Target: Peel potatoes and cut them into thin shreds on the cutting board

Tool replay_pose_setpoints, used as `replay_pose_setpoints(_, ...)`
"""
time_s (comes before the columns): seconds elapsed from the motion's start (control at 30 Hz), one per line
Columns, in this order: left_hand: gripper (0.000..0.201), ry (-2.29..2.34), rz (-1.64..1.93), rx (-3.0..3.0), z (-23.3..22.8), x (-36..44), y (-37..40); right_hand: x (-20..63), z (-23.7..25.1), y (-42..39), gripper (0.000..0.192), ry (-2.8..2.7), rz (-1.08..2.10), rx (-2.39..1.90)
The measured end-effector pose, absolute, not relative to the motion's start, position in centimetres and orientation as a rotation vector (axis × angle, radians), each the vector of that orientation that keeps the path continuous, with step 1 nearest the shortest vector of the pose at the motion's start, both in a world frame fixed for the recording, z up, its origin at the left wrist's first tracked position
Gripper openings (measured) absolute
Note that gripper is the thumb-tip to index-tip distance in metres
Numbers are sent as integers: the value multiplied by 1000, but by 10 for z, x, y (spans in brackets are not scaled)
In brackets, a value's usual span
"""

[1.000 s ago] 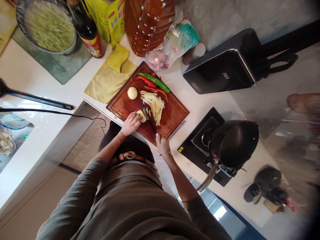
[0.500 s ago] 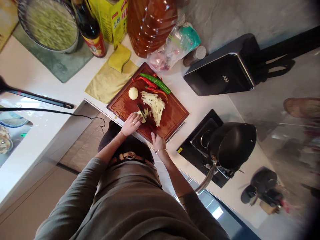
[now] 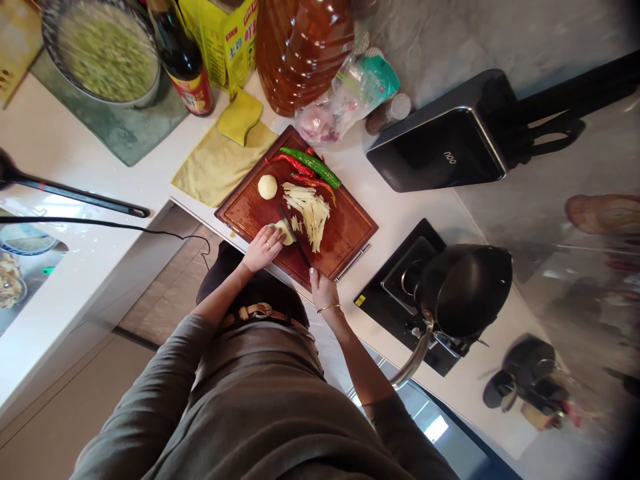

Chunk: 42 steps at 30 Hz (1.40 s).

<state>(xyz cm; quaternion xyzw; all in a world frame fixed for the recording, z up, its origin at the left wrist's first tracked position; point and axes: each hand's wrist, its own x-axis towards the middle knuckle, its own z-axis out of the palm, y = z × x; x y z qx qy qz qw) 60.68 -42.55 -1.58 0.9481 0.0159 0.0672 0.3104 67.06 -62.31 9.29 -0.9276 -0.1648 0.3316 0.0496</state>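
Observation:
My right hand (image 3: pixel 324 291) is closed round the handle of a kitchen knife (image 3: pixel 301 251) with a dark blade. The blade stands against the right side of a pale cut piece of peeled potato (image 3: pixel 286 233). My left hand (image 3: pixel 263 248) presses that piece onto the brown wooden cutting board (image 3: pixel 345 237), fingers bent over it. To the right of the blade lies a spread of pale potato strips (image 3: pixel 313 215). A whole peeled potato (image 3: pixel 267 187) rests farther back. Near the board's far edge are a green chili pepper (image 3: pixel 314 165) and several red chili peppers (image 3: pixel 295 162).
A black pan (image 3: pixel 467 290) stands on the stove (image 3: pixel 390 300) to the right. Behind the board are a plastic bag (image 3: pixel 320 123), a large oil bottle (image 3: pixel 303 53), and a black knife block (image 3: pixel 440 143). A yellow cloth (image 3: pixel 213 170) lies left of it.
My right hand and the knife have shifted slightly to the right, and more of the blade shows. My left hand stays nearly in place on the potato piece.

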Motion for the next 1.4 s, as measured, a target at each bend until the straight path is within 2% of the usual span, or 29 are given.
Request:
replay_pose_setpoints(0.43, 35, 41, 171, 2501, -17, 607, -426, 673, 83, -612, 52, -443, 1086, -2852)
replay_pose_setpoints(0.63, 37, 38, 168, 2511, -18, 607, -426, 672, 65, -604, 63, -364, 994, -2755)
replay_pose_setpoints(1.0, 34, 20, 184, 2542, -15, 606, -424, 667, 88, -617, 54, -466, 988, -2778)
replay_pose_setpoints(1.4, 32, 11, 218, 2585, -15, 606, -425, 669, 81, -626, 59, -473, 1011, -2761)
